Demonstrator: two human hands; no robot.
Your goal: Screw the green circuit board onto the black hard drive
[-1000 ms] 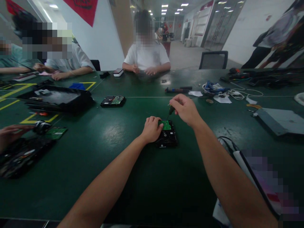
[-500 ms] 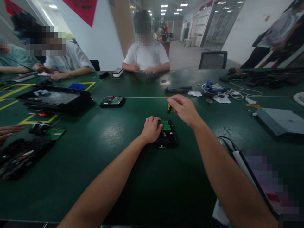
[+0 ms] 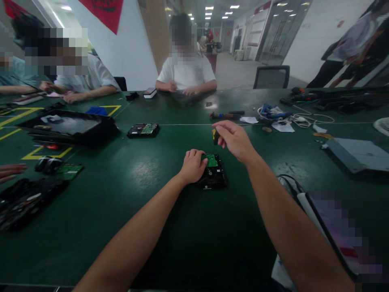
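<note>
My left hand (image 3: 192, 165) pressed flat on the hard drive (image 3: 213, 175) near the table's (image 3: 152, 227) middle, my right hand (image 3: 234, 140) pinching a small screwdriver (image 3: 215, 137) upright over its green board (image 3: 210, 160), another drive (image 3: 143, 129) well apart toward the far left.

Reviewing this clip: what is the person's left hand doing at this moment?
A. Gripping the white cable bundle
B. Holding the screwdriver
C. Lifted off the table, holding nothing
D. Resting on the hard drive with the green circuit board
D: the left hand lies on the left edge of the hard drive, while the right hand holds the screwdriver above it.
</note>
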